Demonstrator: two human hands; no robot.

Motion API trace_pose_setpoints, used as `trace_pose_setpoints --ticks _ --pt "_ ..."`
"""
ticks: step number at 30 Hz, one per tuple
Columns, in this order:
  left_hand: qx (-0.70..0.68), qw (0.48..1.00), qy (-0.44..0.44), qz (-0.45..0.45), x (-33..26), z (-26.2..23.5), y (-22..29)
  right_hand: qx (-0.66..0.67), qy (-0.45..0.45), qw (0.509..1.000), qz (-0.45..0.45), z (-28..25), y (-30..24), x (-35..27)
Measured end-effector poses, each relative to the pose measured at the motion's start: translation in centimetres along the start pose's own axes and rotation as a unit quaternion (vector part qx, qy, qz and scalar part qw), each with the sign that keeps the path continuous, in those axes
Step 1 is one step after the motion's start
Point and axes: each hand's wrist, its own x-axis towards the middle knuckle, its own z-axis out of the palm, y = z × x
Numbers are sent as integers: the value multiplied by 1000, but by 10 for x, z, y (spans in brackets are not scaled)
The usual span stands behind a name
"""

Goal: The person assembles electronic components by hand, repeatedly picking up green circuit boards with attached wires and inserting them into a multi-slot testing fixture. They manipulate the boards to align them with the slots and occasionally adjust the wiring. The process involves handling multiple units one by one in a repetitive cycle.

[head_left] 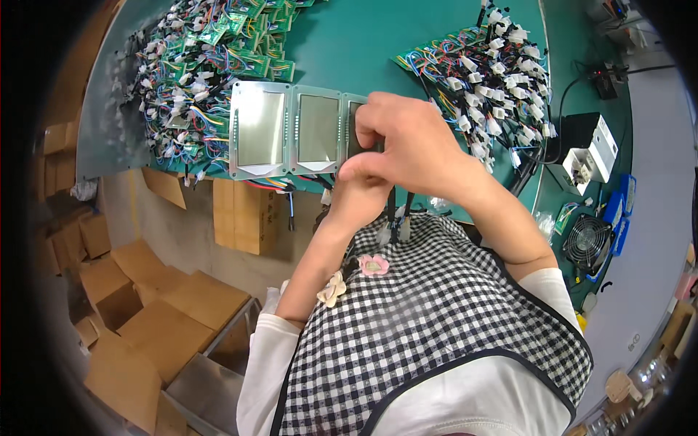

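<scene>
at the near edge of the green worktop (pixel 407 36), a third display panel (pixel 353 109) is pinched in the grip of the right hand (pixel 414 145), beside two panels (pixel 287 129) lying flat. the left hand (pixel 356 200) is curled beneath, its grip hidden. the panel could be dropped if its wires (pixel 396 211) are snagged

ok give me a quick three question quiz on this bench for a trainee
1. True or false: both hands are on the rightmost display panel.
2. How many display panels lie in the row at the mat's near edge?
3. Where is the small black fan: A, right of the person; B, among the cartons; C, on the panels?

Key: 1 true. 2 three. 3 A.
</scene>
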Motion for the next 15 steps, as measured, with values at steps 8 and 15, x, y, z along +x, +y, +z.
trace_pose_setpoints --ticks 8,15 --pt "-187 981 42 18 3 6 9 78 5 997 -12 2 12 0" --pt "-163 982 -40 -87 1 -6 17 9 -65 996 -61 -11 18 -2"
